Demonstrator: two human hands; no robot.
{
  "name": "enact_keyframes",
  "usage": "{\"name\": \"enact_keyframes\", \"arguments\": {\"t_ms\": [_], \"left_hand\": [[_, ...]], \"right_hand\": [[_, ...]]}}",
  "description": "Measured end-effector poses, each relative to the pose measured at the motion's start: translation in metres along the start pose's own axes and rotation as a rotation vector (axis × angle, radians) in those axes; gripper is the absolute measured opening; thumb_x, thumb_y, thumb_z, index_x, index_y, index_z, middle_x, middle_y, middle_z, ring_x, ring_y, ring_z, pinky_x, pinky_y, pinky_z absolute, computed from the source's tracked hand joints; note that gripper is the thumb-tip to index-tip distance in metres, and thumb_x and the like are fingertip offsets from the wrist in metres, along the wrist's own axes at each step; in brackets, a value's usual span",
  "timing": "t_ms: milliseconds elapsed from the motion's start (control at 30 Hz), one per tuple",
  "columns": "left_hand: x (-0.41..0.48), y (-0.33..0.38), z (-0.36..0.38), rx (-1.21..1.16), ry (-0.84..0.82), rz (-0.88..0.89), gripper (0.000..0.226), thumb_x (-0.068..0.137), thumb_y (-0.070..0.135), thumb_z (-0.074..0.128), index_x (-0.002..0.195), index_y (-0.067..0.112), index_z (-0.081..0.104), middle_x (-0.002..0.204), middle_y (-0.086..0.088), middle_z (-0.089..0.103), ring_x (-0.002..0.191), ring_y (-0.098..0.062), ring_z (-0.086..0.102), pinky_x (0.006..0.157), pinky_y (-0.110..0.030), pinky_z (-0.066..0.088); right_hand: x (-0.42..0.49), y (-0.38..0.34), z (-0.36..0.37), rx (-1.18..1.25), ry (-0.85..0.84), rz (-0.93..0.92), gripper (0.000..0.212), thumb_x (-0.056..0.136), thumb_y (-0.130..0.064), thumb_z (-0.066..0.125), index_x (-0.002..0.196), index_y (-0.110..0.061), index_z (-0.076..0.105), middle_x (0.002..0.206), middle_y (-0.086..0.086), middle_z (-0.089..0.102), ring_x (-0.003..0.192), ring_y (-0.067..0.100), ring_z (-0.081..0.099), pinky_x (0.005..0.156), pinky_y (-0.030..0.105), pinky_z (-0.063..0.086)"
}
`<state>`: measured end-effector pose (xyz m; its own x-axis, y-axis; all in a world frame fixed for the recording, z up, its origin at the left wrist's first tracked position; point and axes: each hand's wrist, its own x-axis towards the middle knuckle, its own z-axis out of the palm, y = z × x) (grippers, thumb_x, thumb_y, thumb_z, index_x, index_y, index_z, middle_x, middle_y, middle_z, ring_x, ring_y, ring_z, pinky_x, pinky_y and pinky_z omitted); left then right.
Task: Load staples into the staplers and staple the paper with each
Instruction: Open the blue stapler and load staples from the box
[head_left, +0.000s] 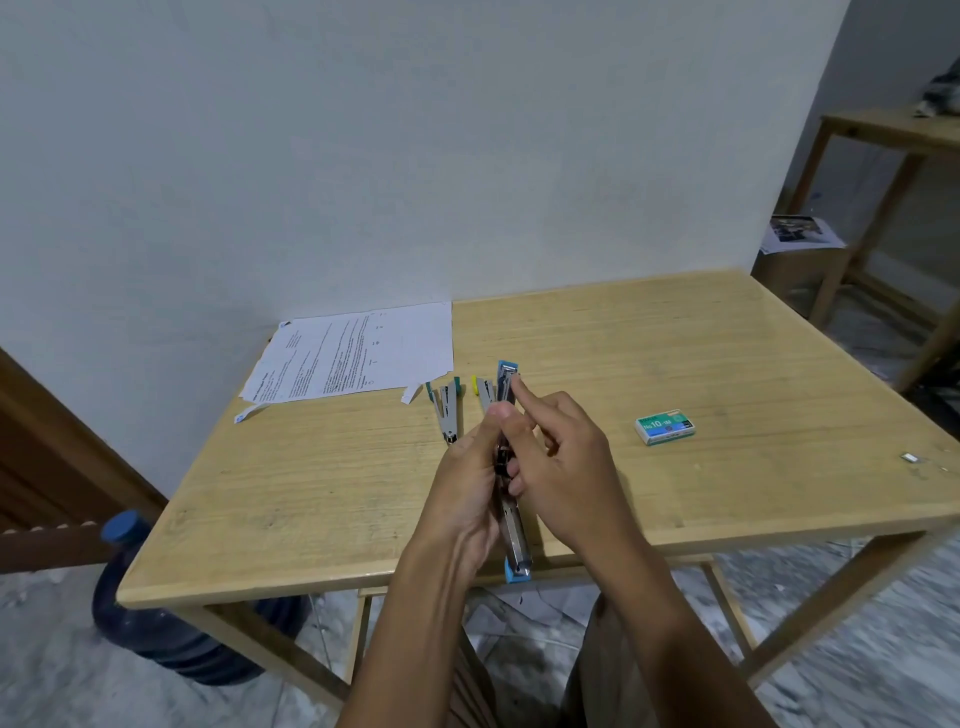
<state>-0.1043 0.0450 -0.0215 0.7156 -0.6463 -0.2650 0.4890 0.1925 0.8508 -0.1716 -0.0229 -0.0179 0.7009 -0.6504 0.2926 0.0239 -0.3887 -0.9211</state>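
Clamped narrow round the middle of the blue stapler (518, 543): left grip (465, 470), thumb up along the metal. Closed in on the same stapler from the other side: right grip (563, 460), forefinger straight and laid on the magazine near the far blue tip, other fingers curled, the lowest ones tucked against the hinge. Stapler swung fully open into one long line, held over the worktop (727, 353), far end toward the wall, near blue end out past the front edge.

Beyond the hands, lying on the worktop: teal stapler (447, 413) splayed open in a V, and just beside it to the right a yellow stapler (482, 392), partly hidden behind the held one. Farther back on the left, printed paper (358, 356) flat at the wall edge, torn scraps (249, 414) near its front corners. Off to the right, well apart from the hands, green staple box (665, 425). Near the right edge, small loose staple strip (910, 457). On the floor under the left corner, dark water jug (156, 613) with a blue cap.
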Motion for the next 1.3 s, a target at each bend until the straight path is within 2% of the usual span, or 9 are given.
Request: {"name": "enact_keyframes", "arguments": {"t_ms": [200,333,433,600,733,900,1067,1200,1300], "left_hand": [[0.005,-0.002,-0.006,0.121,0.035,0.126,0.041,0.097,0.038,0.057,0.106,0.0,0.067,0.071,-0.007,0.049,0.053,-0.01,0.04,0.047,-0.02,0.038],[0.004,-0.002,-0.008,0.182,0.066,0.159,0.038,0.098,0.036,0.054,0.1,0.002,0.07,0.07,-0.002,0.052,0.056,-0.009,0.044,0.052,-0.021,0.041],[0.004,-0.001,-0.009,0.23,0.078,0.181,0.031,0.099,0.034,0.053,0.088,0.01,0.07,0.064,0.003,0.053,0.053,-0.007,0.044,0.051,-0.021,0.042],[0.004,0.001,-0.01,0.211,0.09,0.171,0.032,0.1,0.034,0.052,0.09,0.012,0.072,0.066,0.002,0.053,0.055,-0.007,0.044,0.054,-0.022,0.041],[0.004,0.002,-0.011,0.161,0.065,0.132,0.046,0.1,0.038,0.053,0.108,-0.004,0.068,0.085,-0.014,0.05,0.057,-0.012,0.042,0.05,-0.021,0.039],[0.007,0.002,-0.011,0.111,0.057,0.088,0.051,0.098,0.041,0.056,0.113,-0.008,0.065,0.078,-0.012,0.049,0.055,-0.011,0.041,0.048,-0.02,0.039],[0.007,0.001,-0.011,0.097,0.07,0.078,0.047,0.099,0.038,0.055,0.112,-0.005,0.067,0.073,-0.007,0.05,0.053,-0.009,0.043,0.046,-0.019,0.041],[0.003,0.007,-0.005,0.209,0.114,0.11,0.033,0.1,0.034,0.052,0.084,0.011,0.07,0.063,0.001,0.05,0.054,-0.009,0.042,0.051,-0.021,0.04],[0.002,0.015,-0.004,0.553,0.124,0.267,0.033,0.101,0.032,0.051,0.077,0.016,0.067,0.059,0.005,0.049,0.05,-0.007,0.041,0.053,-0.021,0.036]], "right_hand": [[0.001,-0.013,-0.005,0.289,-0.039,0.156,0.037,0.099,-0.025,0.053,0.134,-0.016,0.058,0.109,0.018,0.057,0.057,-0.012,0.055,0.051,0.003,0.042],[0.005,-0.01,-0.004,0.344,-0.041,0.188,0.034,0.1,-0.028,0.053,0.129,-0.015,0.064,0.099,-0.01,0.066,0.07,-0.019,0.059,0.06,0.002,0.042],[0.007,-0.011,-0.007,0.324,-0.036,0.204,0.028,0.1,-0.029,0.051,0.119,-0.02,0.069,0.061,-0.031,0.058,0.063,-0.016,0.055,0.063,0.002,0.04],[0.006,-0.018,-0.008,0.25,-0.101,0.202,0.034,0.101,-0.038,0.047,0.094,-0.018,0.073,0.051,-0.021,0.051,0.054,-0.005,0.049,0.055,0.007,0.036],[0.001,-0.018,-0.007,0.107,-0.13,0.135,0.028,0.1,-0.046,0.046,0.084,-0.04,0.068,0.089,-0.01,0.069,0.078,-0.006,0.063,0.07,0.014,0.043],[0.0,-0.014,-0.005,-0.062,-0.113,0.081,0.05,0.1,-0.052,0.039,0.09,-0.018,0.074,0.088,0.002,0.063,0.082,0.007,0.061,0.079,0.03,0.046],[0.002,-0.011,-0.007,-0.098,-0.085,0.076,0.054,0.1,-0.052,0.037,0.099,-0.011,0.074,0.082,0.0,0.057,0.072,0.001,0.056,0.066,0.016,0.039],[0.013,0.002,-0.002,0.269,0.095,0.22,0.043,0.103,-0.045,0.041,0.09,-0.023,0.076,0.073,-0.012,0.054,0.068,0.002,0.052,0.07,0.024,0.043],[0.024,0.011,0.002,0.74,0.158,0.521,0.042,0.105,-0.036,0.038,0.094,-0.015,0.073,0.091,0.004,0.065,0.089,0.017,0.062,0.086,0.038,0.052]]}}
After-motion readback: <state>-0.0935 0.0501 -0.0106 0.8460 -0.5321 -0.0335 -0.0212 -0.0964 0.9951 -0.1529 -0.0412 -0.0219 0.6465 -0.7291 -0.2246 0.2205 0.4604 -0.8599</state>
